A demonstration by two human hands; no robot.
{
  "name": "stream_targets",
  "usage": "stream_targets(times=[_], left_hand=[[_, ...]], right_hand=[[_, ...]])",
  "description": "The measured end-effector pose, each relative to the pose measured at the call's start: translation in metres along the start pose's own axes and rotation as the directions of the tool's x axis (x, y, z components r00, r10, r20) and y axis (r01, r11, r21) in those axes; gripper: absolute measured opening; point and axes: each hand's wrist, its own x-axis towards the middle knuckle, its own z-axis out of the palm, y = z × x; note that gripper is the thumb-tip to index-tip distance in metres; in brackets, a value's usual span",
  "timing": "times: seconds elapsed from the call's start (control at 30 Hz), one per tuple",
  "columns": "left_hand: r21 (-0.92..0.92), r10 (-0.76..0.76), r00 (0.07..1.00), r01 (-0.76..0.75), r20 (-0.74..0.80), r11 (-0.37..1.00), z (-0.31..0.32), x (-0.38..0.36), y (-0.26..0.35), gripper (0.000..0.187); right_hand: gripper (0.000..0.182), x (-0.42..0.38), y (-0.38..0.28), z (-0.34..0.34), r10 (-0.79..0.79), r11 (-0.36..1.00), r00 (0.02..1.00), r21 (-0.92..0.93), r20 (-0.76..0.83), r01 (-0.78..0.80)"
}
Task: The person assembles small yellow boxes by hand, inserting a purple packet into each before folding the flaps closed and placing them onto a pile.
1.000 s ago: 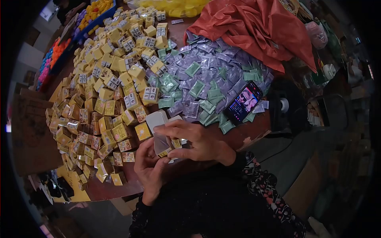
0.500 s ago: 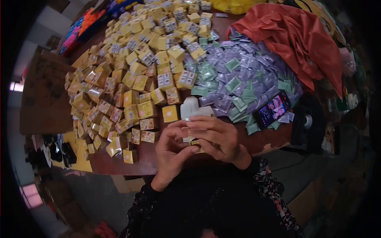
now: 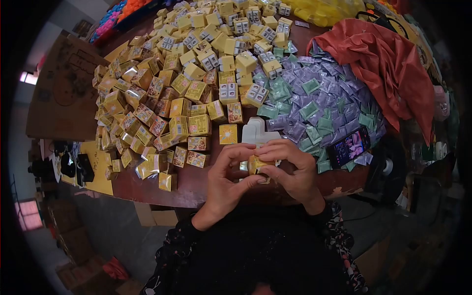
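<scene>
Your left hand (image 3: 226,176) and right hand (image 3: 296,173) pinch a yellow box (image 3: 255,165), fingers curled close; its yellow side now shows, so folding looks further along. Just beyond your grip: a white carton blank (image 3: 254,130), then sachets (image 3: 330,101).

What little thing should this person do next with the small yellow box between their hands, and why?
Perhaps turn the small yellow box slightly to check that it is closed. The left hand and right hand both grip it and cover much of it, so I can't tell, whereas several yellow boxes piled at the left look closed.
</scene>
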Motion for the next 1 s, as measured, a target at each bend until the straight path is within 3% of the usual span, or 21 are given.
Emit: stream_targets(times=[0.27,0.47,0.67,0.87,0.9,0.93,1.0], left_hand=[[0.022,-0.069,0.997,0.069,0.028,0.997,0.002,-0.001,-0.001,0.052],[-0.018,-0.11,0.994,0.11,0.01,0.994,0.005,-0.003,0.002,0.043],[-0.052,-0.006,1.0,0.006,0.012,0.999,0.003,-0.003,-0.002,0.027],[0.092,-0.06,0.998,0.063,-0.035,0.994,-0.002,-0.003,0.001,0.024],[0.015,-0.063,0.996,0.064,-0.064,0.998,-0.007,-0.001,0.004,0.024],[0.191,0.06,0.988,-0.032,-0.142,0.981,-0.021,0.006,0.013,0.025],[0.567,0.349,0.91,-0.169,-0.224,0.806,-0.063,0.018,0.032,0.028]], right_hand=[[0.018,0.0,-0.003,-0.003,0.204,0.954,0.979,0.227,-0.001,-0.198],[0.017,-0.001,0.006,-0.009,0.046,0.996,0.998,0.07,0.041,-0.049],[0.018,0.002,0.011,-0.007,-0.189,0.982,0.981,0.007,0.046,0.189],[0.022,0.008,0.012,-0.014,-0.277,0.934,0.946,-0.185,0.167,0.305],[0.026,0.011,0.008,-0.015,-0.237,0.944,0.962,-0.204,0.136,0.261],[0.03,0.01,0.001,-0.014,-0.195,0.952,0.975,-0.218,0.106,0.214],[0.035,0.003,-0.007,-0.001,0.092,0.984,0.981,0.166,-0.168,-0.063]])
